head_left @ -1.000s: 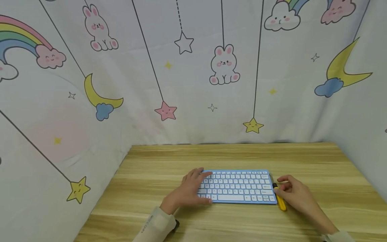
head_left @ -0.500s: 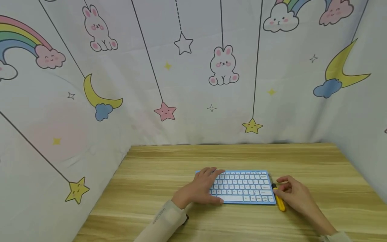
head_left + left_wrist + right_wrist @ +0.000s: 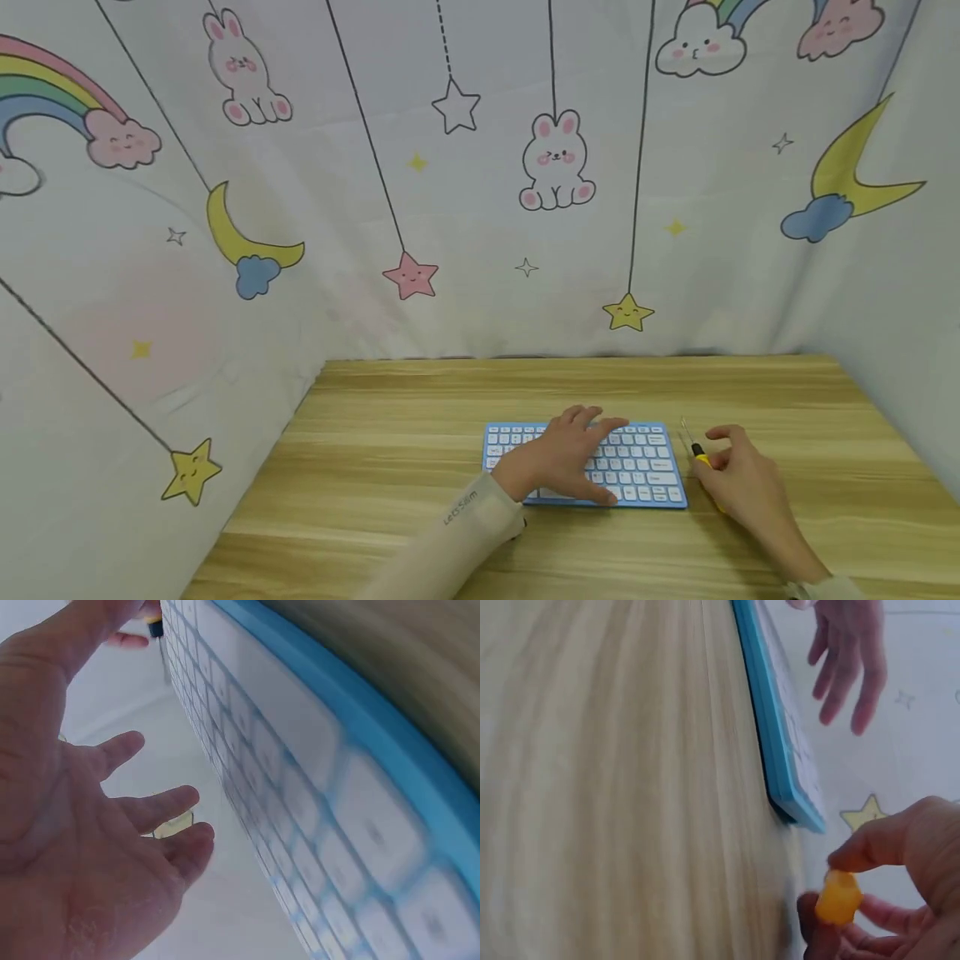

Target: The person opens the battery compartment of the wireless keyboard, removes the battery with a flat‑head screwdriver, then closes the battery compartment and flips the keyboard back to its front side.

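A blue-framed keyboard (image 3: pixel 660 477) with white keys lies on the wooden table. My left hand (image 3: pixel 561 454) is over its middle, fingers spread and pointing toward the far edge. In the left wrist view the fingers (image 3: pixel 161 810) are extended above the keys, holding nothing. Just off the keyboard's right end, my right hand (image 3: pixel 750 487) pinches a screwdriver (image 3: pixel 699 452) between thumb and fingers. Its thin metal shaft points away from me, and the hand covers most of the yellow handle. The right wrist view shows the handle's yellow end (image 3: pixel 838 900) between the fingertips.
The wooden table (image 3: pixel 390 467) extends around the keyboard on all sides. A white cloth (image 3: pixel 480 225) printed with rabbits, stars and moons hangs behind the table and along its left side.
My left hand has slid rightward across the keyboard, from its left end to its middle. My right hand has shifted slightly right with the screwdriver, which now sits apart from the keyboard's edge.
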Demonstrator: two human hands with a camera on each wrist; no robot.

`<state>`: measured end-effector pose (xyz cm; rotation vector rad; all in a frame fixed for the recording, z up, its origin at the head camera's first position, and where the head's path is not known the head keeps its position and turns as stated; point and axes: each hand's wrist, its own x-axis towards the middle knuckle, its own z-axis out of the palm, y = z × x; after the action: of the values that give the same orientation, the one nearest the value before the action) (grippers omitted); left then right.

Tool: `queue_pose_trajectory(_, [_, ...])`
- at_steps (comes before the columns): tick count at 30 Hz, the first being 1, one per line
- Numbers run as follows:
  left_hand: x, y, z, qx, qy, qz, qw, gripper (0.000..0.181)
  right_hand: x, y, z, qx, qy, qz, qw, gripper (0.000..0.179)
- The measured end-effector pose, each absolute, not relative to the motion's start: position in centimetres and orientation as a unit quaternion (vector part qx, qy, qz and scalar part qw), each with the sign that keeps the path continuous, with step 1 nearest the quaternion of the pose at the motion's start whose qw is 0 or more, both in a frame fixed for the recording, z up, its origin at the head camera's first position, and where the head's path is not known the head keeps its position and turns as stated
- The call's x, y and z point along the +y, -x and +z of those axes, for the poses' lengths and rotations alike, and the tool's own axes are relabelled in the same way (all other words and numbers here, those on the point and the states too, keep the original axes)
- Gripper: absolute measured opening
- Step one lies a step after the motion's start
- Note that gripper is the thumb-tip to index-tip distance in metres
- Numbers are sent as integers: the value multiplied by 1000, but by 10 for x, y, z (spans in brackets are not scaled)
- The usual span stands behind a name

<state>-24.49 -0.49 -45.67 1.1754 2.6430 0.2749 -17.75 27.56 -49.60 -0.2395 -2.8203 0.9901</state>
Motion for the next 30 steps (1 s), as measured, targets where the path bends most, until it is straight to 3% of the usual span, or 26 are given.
queue_pose_trajectory(6, [32,241,-459,906,-407,25,117,102,277,178,-492,-908,97,395,102,39])
queue_pose_trajectory(11, [58,243,-458,903,-416,-29,102,100,281,175,-487,-872,90,473,94,39])
queue_pose_trajectory(19, [65,251,-455,895,-433,-65,83,93,287,174,-483,-819,79,559,101,27])
queue_pose_trajectory(24, [51,257,-438,889,-453,11,66,86,292,176,-482,-745,64,657,92,10])
queue_pose_trajectory(30, [25,260,-392,847,-481,225,31,85,294,178,-481,-693,68,714,79,18])
